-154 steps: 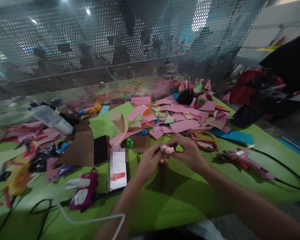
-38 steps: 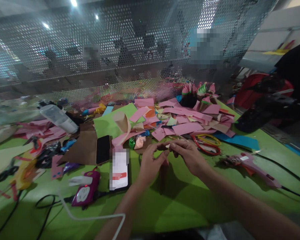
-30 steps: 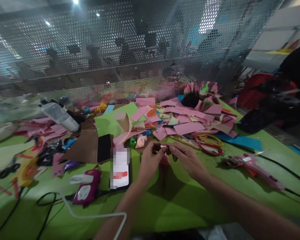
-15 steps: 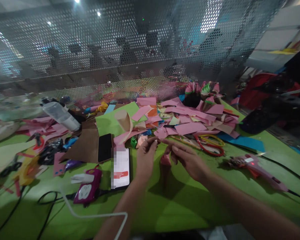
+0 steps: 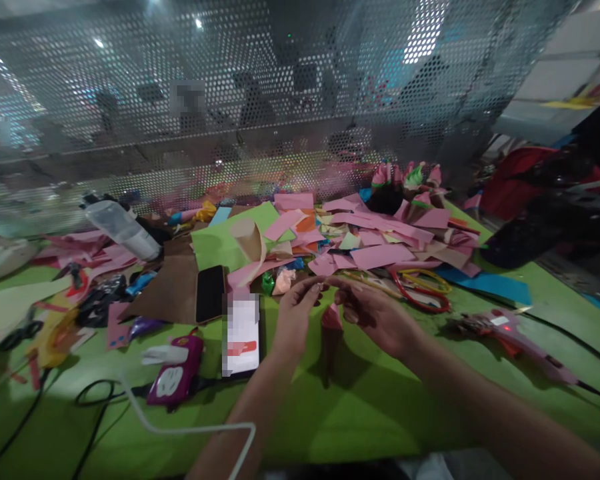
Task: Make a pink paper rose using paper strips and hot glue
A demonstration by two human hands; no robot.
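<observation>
My left hand (image 5: 297, 307) pinches a small pale piece (image 5: 321, 287) between thumb and fingertips. From the other side my right hand (image 5: 375, 313) meets it, its index finger reaching the pinch and its other fingers curled in; whatever those hold is hidden. Below and between the hands stands a slim brown cone with a pink top (image 5: 332, 323), touched by neither as far as I can see. Close beyond my left hand lie a peach-coloured lump in clear wrap (image 5: 283, 281) and a shiny green lump (image 5: 268, 283).
Pink paper strips (image 5: 380, 257) are heaped behind the hands. A glue gun (image 5: 520, 343) lies at the right, near red-handled scissors (image 5: 420, 297). Phones (image 5: 211, 293), a magenta tissue pack (image 5: 175, 377) and a clear bottle (image 5: 123, 230) occupy the left. Finished-looking cones (image 5: 413, 180) stand at the back.
My right hand has rolled slightly and its fingers have curled in more. The fingertips of both hands have come closer together around the small pale piece. The cone stays put.
</observation>
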